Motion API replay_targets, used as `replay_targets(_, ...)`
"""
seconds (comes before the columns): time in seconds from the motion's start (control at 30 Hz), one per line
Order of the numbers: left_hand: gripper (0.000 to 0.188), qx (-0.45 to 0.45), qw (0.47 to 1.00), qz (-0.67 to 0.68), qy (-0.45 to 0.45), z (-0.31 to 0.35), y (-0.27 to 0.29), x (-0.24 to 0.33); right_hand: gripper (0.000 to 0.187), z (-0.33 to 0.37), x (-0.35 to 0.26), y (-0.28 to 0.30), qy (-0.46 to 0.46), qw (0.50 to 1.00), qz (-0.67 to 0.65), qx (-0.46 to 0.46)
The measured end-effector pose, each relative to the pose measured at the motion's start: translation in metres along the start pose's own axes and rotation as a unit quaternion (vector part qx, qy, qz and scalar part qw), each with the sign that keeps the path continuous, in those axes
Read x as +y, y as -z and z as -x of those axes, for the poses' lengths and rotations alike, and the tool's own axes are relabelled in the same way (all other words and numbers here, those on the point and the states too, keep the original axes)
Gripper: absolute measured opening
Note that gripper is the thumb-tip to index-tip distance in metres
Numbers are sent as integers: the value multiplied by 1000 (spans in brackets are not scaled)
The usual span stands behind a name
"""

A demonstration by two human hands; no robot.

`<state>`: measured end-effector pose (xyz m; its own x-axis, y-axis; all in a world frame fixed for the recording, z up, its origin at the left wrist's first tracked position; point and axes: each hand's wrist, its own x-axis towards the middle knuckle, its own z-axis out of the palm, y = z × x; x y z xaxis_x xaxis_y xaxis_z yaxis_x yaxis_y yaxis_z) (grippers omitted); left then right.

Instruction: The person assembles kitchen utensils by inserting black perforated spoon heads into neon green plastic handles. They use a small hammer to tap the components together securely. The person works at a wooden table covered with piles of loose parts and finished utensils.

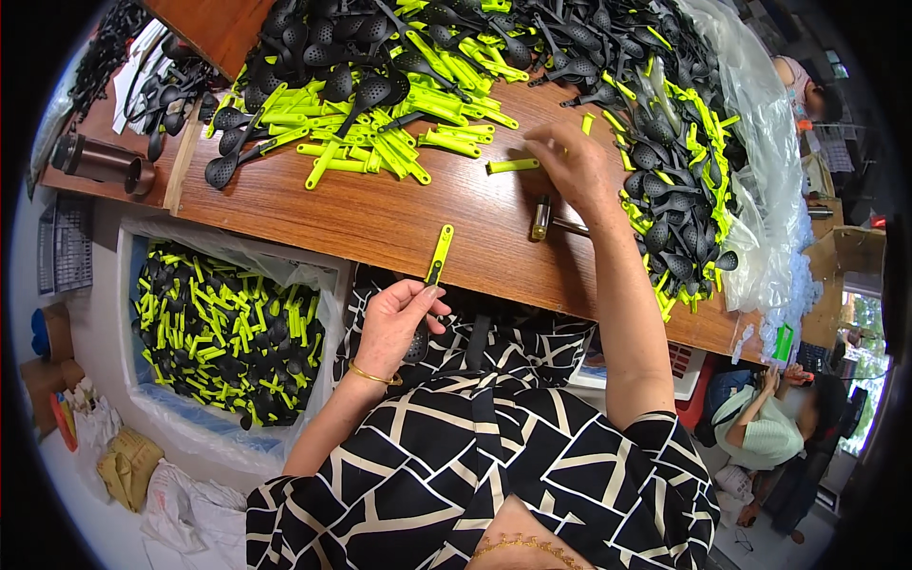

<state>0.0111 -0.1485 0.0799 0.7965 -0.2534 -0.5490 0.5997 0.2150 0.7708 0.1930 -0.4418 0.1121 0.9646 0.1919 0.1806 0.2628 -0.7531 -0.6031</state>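
Observation:
My left hand (399, 323), at the table's near edge, is closed on a slotted spoon. Its lime-green handle (441, 249) points up and away from me, and its black head shows partly below my fingers. Over the table, my right hand (581, 176) is held with its fingers apart, and nothing shows in its grip. By its fingertips lies a loose lime-green handle (513, 165); another green piece (587, 123) shows just beyond the hand. Beside my right forearm lies a hammer-like tool with a short cylindrical head (541, 218), its shaft partly hidden by the arm.
Black utensils and green handles (380, 142) are heaped across the far side of the wooden table (313, 214). More black ladles (665, 190) lie at right beside clear plastic sheeting (760, 190). A lined box (133, 313) of utensils stands below left. A brown flask (95, 157) lies far left. Another person (769, 423) sits at right.

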Motion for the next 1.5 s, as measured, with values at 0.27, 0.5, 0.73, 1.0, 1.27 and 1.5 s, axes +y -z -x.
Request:
replay_targets(0.27, 24, 2, 1000, 0, -5, 3, 2, 0, 23, -25, -25, -55, 199, 975, 91, 43)
replay_targets(0.5, 24, -6, 1000, 5, -2, 0, 3, -1, 22, 10, 21, -21, 112, 993, 1, 25)
replay_targets(0.73, 24, 0, 1000, 2, 3, 0, 1, 1, 33, 19, 29, -1, 82, 994, 41, 64)
replay_targets(1.0, 24, 8, 1000, 5, -1, 1, 1, 1, 26, -5, 38, 8, 88, 982, 105, 130)
replay_targets(1.27, 25, 11, 1000, 4, -3, 1, 0, 0, 18, -39, 6, -19, 6, 994, -86, 71)
replay_targets(1.5, 24, -2, 1000, 7, -2, 0, 4, -3, 20, -9, 11, 10, 35, 983, 134, -122)
